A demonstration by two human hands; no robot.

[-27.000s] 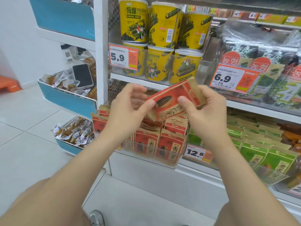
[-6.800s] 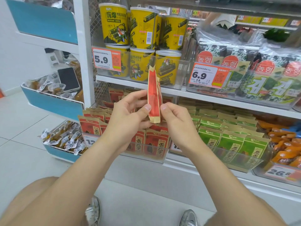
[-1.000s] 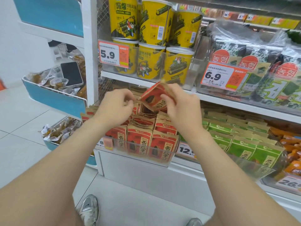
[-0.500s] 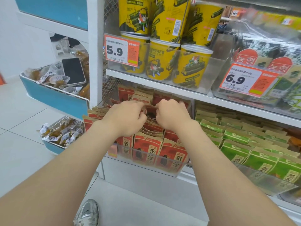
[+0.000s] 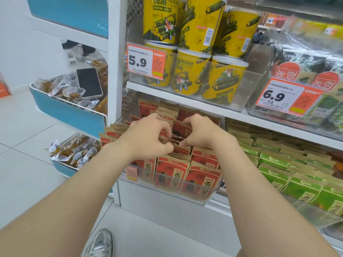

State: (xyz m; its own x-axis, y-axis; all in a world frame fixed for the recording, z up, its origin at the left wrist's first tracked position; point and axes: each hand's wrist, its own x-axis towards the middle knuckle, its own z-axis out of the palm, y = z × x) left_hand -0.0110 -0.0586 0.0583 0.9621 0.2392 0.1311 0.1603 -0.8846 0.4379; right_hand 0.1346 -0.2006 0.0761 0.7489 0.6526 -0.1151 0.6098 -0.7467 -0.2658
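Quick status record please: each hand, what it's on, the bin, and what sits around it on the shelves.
left hand: fingers curled, pinching tops of red packets in the middle row
right hand: fingers curled over the same row, thumb pointing toward the left hand
red packets: upright in rows inside a clear bin
right of bin: green packets
shelf above: yellow tubs, price tag reading 5.9
left rack: phone lying on wrapped snacks in a blue tray

Our left grip [image 5: 148, 138] and right grip [image 5: 202, 134] are bare, like both forearms [image 5: 74, 191]; at the near left we wear a silver-grey laced trainer [image 5: 99, 243].
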